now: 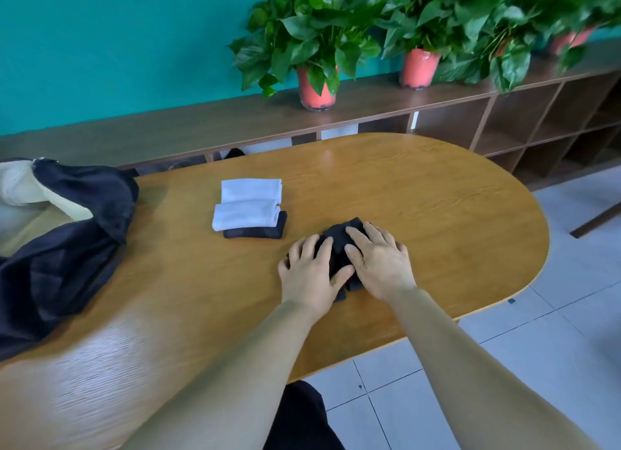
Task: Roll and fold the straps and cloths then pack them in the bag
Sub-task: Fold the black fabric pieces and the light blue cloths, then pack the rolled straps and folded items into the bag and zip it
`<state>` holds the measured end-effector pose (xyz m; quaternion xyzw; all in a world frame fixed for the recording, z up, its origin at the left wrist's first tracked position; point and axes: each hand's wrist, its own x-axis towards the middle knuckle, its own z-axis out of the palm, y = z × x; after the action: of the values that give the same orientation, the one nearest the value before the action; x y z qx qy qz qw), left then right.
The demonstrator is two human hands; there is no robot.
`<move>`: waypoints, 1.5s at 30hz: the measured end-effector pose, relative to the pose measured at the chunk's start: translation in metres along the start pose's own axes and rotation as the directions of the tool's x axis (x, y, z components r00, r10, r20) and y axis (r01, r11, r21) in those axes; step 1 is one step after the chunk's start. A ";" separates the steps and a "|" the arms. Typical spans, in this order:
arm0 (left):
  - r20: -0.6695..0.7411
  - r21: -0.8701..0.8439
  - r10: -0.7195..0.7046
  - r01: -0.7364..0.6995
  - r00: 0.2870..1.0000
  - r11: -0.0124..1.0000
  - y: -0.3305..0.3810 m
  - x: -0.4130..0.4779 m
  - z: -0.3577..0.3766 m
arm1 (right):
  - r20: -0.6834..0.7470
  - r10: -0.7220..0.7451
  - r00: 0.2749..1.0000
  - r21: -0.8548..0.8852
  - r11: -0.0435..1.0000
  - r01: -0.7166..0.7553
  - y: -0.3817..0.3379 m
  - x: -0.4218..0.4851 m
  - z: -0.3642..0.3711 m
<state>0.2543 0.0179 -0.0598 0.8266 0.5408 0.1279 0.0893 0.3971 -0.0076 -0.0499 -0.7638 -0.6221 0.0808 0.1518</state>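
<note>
2 hands flat on black cloth (339, 244), table (437, 214)

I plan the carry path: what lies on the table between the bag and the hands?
In the head view, only the folded stack of white and black cloths lies between the bag and the hands; the rest is bare table.

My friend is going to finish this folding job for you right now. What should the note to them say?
Left hand and right hand: both flat, pressing the black cloth on the table.
Done: two white folded cloths and one black folded piece sit stacked to the left.
Bag: open at the table's left end; nothing visibly packed.
Left: finish this fold, then pack everything into the bag.
</note>
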 end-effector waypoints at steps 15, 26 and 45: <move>-0.018 0.002 0.027 -0.027 0.999 1.000 -0.011 0.000 -0.047 | -0.024 -0.026 0.999 -0.123 0.992 0.022 -0.012 0.006 -0.040; -0.178 0.124 -0.125 0.148 0.976 0.981 -0.134 -0.076 -0.139 | -0.002 -0.273 0.962 -0.149 0.951 0.270 -0.151 -0.013 -0.018; -0.076 0.108 -0.421 0.427 0.904 0.898 -0.306 -0.142 -0.181 | 0.176 -0.470 0.865 -0.069 0.871 0.487 -0.314 -0.021 0.057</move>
<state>-0.1230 0.0113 0.0087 0.6893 0.7167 0.0928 0.0506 0.0838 0.0357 -0.0001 -0.5844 -0.8053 0.0645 0.0762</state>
